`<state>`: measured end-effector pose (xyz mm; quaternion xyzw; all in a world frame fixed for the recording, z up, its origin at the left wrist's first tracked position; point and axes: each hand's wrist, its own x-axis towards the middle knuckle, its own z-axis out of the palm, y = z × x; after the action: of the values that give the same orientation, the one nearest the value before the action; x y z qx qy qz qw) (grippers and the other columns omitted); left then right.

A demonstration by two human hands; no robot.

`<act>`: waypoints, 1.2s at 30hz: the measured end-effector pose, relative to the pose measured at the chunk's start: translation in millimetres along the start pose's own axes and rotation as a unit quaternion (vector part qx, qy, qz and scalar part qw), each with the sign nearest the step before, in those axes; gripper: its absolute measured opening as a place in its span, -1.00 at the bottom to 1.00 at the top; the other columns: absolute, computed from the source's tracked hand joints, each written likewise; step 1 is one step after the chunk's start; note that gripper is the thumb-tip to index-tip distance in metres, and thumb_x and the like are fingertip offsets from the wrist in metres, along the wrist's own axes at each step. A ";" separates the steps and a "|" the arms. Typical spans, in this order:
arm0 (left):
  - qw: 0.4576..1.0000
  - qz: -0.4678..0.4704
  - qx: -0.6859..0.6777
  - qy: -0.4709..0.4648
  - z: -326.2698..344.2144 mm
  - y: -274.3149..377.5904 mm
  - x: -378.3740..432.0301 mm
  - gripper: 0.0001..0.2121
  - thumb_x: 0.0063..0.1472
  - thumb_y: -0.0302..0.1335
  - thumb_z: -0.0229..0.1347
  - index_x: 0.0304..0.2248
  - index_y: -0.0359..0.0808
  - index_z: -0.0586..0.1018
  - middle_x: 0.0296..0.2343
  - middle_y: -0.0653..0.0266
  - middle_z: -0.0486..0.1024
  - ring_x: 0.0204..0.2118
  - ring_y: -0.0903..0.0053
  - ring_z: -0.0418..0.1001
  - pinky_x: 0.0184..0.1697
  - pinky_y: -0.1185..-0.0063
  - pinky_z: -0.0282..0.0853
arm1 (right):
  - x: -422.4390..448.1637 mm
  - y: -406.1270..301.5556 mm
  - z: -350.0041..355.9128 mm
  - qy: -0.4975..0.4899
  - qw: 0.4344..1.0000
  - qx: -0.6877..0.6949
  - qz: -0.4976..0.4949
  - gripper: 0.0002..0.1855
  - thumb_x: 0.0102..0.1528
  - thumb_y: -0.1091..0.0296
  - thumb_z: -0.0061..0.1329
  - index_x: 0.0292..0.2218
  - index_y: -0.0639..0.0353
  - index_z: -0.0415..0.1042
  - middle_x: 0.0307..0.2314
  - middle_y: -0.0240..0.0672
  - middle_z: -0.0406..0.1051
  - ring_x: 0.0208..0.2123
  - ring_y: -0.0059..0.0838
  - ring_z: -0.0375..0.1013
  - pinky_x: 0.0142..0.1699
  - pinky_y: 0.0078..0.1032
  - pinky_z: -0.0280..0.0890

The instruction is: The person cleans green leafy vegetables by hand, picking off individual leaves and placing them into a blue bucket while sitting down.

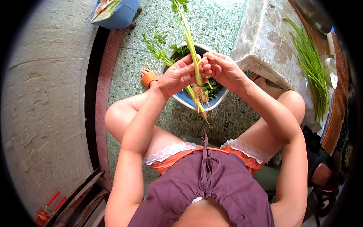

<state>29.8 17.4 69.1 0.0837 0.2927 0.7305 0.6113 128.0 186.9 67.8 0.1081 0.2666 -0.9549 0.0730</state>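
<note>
My left hand (179, 73) grips a celery plant (192, 46) by its lower stalks, with the brown roots (200, 93) hanging down and the leafy tops pointing away from me. My right hand (224, 68) pinches a thin pale side stalk (202, 60) that bends out from the plant beside my left fingers. Both hands are above a blue basin-like container (185, 101) with a white rim, between my legs. Dark green leaves (213, 88) lie inside it. Another leafy celery stem (163, 52) juts over the rim at left, its lower part hidden behind my left hand.
At right, a table under a patterned cloth (258, 39) bears a bunch of long green stalks (310, 71) and a small pale bowl (330, 72). A blue stool (120, 14) stands on the speckled floor (136, 62) at upper left. A pale wall (48, 85) runs along the left.
</note>
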 end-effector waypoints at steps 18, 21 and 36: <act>0.978 0.138 0.119 0.104 16.1 12.0 11.8 -0.82 0.19 -0.52 -0.06 -0.19 -0.29 0.30 -0.28 0.19 0.41 -0.22 0.46 0.44 -0.17 0.47 0.42 | -7.0 -22.3 32.2 0.097 0.939 -0.253 -0.212 -0.80 0.16 0.35 -0.22 -0.31 0.34 0.23 -0.42 -0.15 0.41 -0.37 -0.41 0.48 -0.20 -0.57 0.41; 0.977 0.152 0.117 0.097 22.7 13.7 14.3 -0.86 0.19 -0.54 -0.06 -0.25 -0.30 0.30 -0.30 0.19 0.40 -0.25 0.43 0.45 -0.18 0.46 0.42 | -9.0 -25.9 29.3 0.126 0.938 -0.246 -0.207 -0.80 0.16 0.34 -0.21 -0.32 0.33 0.24 -0.42 -0.14 0.41 -0.37 -0.41 0.48 -0.20 -0.56 0.41; 0.952 0.237 0.125 0.149 19.3 20.8 15.4 -0.85 0.18 -0.52 -0.04 -0.23 -0.32 0.36 -0.34 0.20 0.45 -0.27 0.42 0.47 -0.18 0.47 0.43 | -19.4 -28.9 33.9 0.142 0.931 -0.285 -0.177 -0.79 0.15 0.35 -0.19 -0.34 0.36 0.27 -0.45 -0.13 0.43 -0.39 -0.42 0.49 -0.28 -0.58 0.42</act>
<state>17.8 36.6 92.2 0.1169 0.4414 0.8161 0.3541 135.4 195.2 115.1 0.1684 0.5497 -0.8111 -0.1078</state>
